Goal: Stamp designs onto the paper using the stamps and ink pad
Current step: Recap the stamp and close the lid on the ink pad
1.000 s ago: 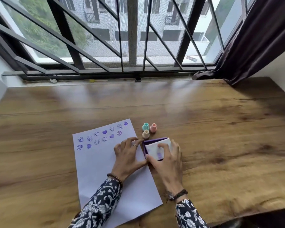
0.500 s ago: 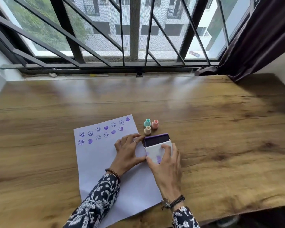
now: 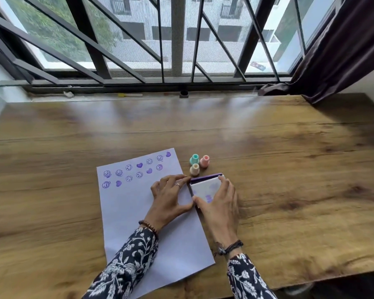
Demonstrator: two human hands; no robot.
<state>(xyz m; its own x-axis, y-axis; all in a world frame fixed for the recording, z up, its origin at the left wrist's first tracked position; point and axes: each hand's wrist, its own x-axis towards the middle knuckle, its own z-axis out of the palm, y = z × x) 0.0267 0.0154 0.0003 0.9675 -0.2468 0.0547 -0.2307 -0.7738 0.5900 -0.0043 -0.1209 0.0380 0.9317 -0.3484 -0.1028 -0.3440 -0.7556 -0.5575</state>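
Wooden table (image 3: pixel 268 158) beneath a barred window carries stamped white paper (image 3: pixel 138 208). Both hands, left hand (image 3: pixel 168 201) and right hand (image 3: pixel 220 208), clasp the purple-edged ink pad (image 3: pixel 205 188) with closed fingers, just beside three pastel stamps (image 3: pixel 198 164).

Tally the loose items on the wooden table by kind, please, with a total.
Small plastic stamps: 3 (teal, pink, cream)
Purple ink pad with white lid: 1
White paper sheet with purple prints: 1
Total: 5

Wooden table (image 3: pixel 268 147) under a barred window (image 3: pixel 177 39), dark curtain (image 3: pixel 341 46) at right, daylight, white walls
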